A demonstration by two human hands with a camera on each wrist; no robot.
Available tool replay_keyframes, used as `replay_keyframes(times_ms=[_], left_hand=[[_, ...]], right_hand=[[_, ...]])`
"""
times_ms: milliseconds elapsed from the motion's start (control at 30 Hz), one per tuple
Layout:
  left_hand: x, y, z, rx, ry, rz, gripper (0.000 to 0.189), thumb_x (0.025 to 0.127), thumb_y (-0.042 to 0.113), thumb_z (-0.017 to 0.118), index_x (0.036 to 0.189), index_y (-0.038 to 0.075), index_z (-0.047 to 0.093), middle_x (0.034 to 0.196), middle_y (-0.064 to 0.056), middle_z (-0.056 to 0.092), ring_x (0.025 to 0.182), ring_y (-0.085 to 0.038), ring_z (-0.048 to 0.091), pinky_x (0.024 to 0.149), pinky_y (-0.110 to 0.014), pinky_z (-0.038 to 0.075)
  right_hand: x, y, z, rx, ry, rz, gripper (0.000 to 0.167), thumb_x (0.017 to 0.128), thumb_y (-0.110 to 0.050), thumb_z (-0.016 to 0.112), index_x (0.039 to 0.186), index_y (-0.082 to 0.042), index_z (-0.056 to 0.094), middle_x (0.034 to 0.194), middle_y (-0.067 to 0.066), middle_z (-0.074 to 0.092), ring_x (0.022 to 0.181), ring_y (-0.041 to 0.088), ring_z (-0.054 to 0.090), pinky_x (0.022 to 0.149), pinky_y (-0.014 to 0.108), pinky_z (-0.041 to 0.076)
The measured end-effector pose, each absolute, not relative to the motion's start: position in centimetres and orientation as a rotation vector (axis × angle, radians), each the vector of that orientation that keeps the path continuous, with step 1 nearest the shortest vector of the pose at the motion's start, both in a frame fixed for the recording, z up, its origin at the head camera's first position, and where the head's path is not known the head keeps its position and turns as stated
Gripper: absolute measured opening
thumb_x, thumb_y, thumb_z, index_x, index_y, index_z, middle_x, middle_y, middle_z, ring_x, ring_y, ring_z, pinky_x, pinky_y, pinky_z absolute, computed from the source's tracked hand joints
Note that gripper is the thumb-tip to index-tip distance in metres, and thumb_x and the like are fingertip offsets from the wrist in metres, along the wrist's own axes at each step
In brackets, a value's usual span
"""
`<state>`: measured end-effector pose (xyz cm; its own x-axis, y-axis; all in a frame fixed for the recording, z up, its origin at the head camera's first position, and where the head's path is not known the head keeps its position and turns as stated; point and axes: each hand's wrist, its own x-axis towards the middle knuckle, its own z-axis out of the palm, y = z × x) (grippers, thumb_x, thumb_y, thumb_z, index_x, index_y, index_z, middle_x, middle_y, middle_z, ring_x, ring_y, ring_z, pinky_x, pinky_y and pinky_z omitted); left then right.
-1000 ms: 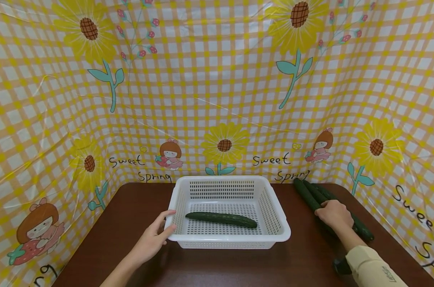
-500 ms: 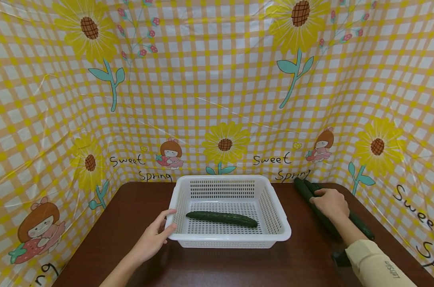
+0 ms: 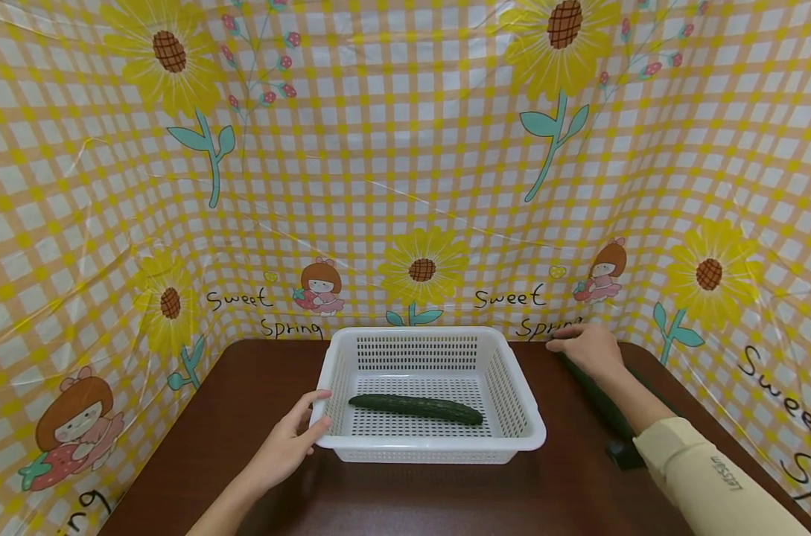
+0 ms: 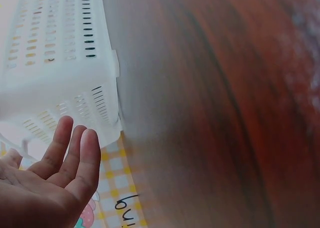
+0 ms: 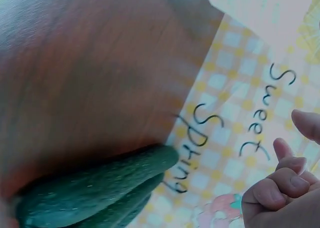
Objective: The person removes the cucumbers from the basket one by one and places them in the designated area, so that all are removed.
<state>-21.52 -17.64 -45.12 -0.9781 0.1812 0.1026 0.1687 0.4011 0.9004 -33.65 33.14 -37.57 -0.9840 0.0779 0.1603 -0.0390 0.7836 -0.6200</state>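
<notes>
A white perforated plastic basket (image 3: 439,444) stands in the middle of the table, with one cucumber (image 3: 415,409) lying across its floor. My left hand (image 3: 284,447) holds the basket's left rim by thumb and index finger; in the left wrist view its other fingers (image 4: 82,163) stand relaxed beside the outer wall. My right hand (image 3: 589,350) is at the far ends of the cucumbers (image 3: 602,402) on the right, partly hiding them. In the right wrist view, these cucumbers (image 5: 100,188) lie side by side, and the loosely curled fingers (image 5: 280,188) are apart from them, holding nothing.
The dark brown table (image 3: 405,499) is enclosed by a checked cloth (image 3: 405,186) printed with sunflowers. Below my right cuff (image 3: 673,439) shows a small black object (image 3: 625,454). The basket's back edge is close to the rear cloth.
My right hand has moved off the middle of the cucumber pile, away from me and slightly left, to their far ends. The left hand and the basket stay in place.
</notes>
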Motion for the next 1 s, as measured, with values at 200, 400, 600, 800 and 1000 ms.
replay_keyframes(times_ms=[200,400,600,800,1000], left_hand=[[-21.6,-17.7,-45.2,0.338,2.626,1.669,0.046,0.103,0.028,0.058,0.147,0.022,0.044,0.126,-0.017,0.064,0.097,-0.020,0.063,0.074,-0.037,0.050],[-21.7,-17.7,-45.3,0.336,2.625,1.676,0.046,0.103,0.028,0.058,0.147,0.022,0.044,0.125,-0.016,0.065,0.096,-0.020,0.063,0.073,-0.037,0.050],[-21.6,-17.7,-45.2,0.331,2.612,1.692,0.046,0.103,0.028,0.059,0.147,0.023,0.044,0.125,-0.016,0.064,0.098,-0.021,0.063,0.074,-0.039,0.050],[-21.6,-17.8,-45.3,0.333,2.611,1.697,0.046,0.103,0.028,0.059,0.146,0.023,0.045,0.125,-0.016,0.064,0.096,-0.021,0.063,0.074,-0.038,0.050],[-21.7,-17.8,-45.3,0.330,2.608,1.700,0.046,0.103,0.028,0.059,0.146,0.023,0.045,0.125,-0.016,0.064,0.097,-0.021,0.063,0.073,-0.039,0.050]], right_hand=[[-33.8,31.2,-36.0,0.064,-2.830,1.023,0.045,0.091,-0.036,0.072,0.117,0.000,0.072,0.136,0.031,0.057,0.114,0.047,0.056,0.088,0.053,0.050],[-33.9,29.0,-34.8,0.089,-2.882,1.081,0.045,0.089,-0.033,0.073,0.119,0.000,0.071,0.135,0.030,0.058,0.109,0.043,0.059,0.083,0.047,0.051],[-34.2,26.9,-34.5,0.149,-2.939,1.197,0.045,0.089,-0.030,0.074,0.122,0.001,0.070,0.139,0.028,0.055,0.121,0.045,0.054,0.095,0.053,0.048],[-34.8,25.1,-34.2,0.163,-2.998,1.296,0.044,0.085,-0.028,0.078,0.120,-0.001,0.071,0.077,0.000,0.068,0.047,0.012,0.029,0.051,0.031,0.035],[-35.8,23.8,-34.6,0.265,-3.091,1.373,0.044,0.086,-0.028,0.078,0.122,-0.004,0.070,0.052,-0.010,0.033,0.044,0.007,0.018,0.047,0.027,0.027]])
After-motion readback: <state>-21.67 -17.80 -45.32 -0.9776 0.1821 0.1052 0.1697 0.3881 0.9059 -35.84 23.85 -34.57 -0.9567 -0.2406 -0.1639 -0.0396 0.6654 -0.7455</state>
